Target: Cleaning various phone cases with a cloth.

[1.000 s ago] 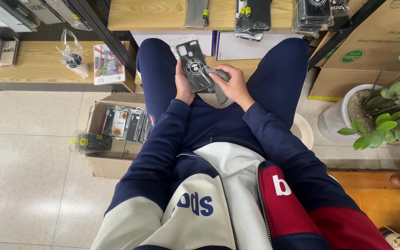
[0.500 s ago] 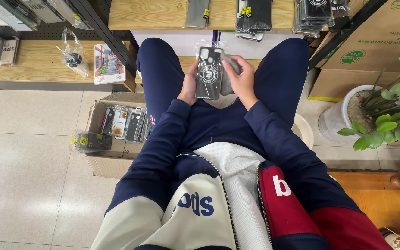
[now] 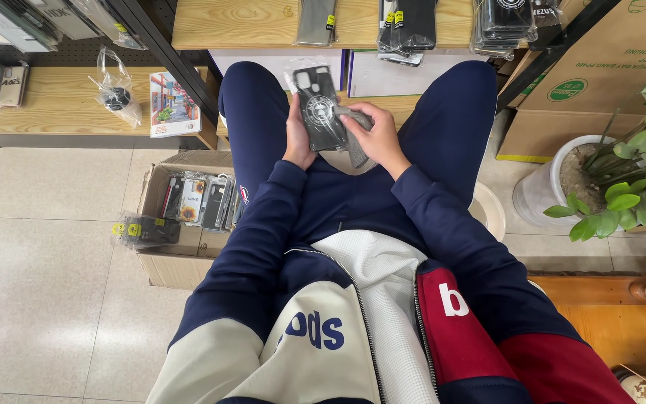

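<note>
A tiled floor (image 3: 46, 247) spreads to the left, and wooden shelves (image 3: 248, 22) run along the top, hung with packaged phone cases. A large cardboard carton (image 3: 614, 82) stands at the upper right beside a potted plant (image 3: 629, 187) in a white pot. Left of the person's legs sits an open cardboard box (image 3: 162, 258) filled with upright phone cases in clear sleeves; one more wrapped case (image 3: 143, 230) lies across its left edge. A small picture card (image 3: 173, 105) leans on the left shelf, near a clear bag (image 3: 117, 93) holding something dark.

Between the knees, both hands meet over the lap. The left hand (image 3: 297, 138) is closed around the left edge of a black phone case (image 3: 319, 112) with a round white emblem, in a clear wrapper, held tilted and facing up. The right hand (image 3: 375, 138) presses a grey cloth (image 3: 353, 135) against the case's right side, fingers curled over the cloth.
</note>
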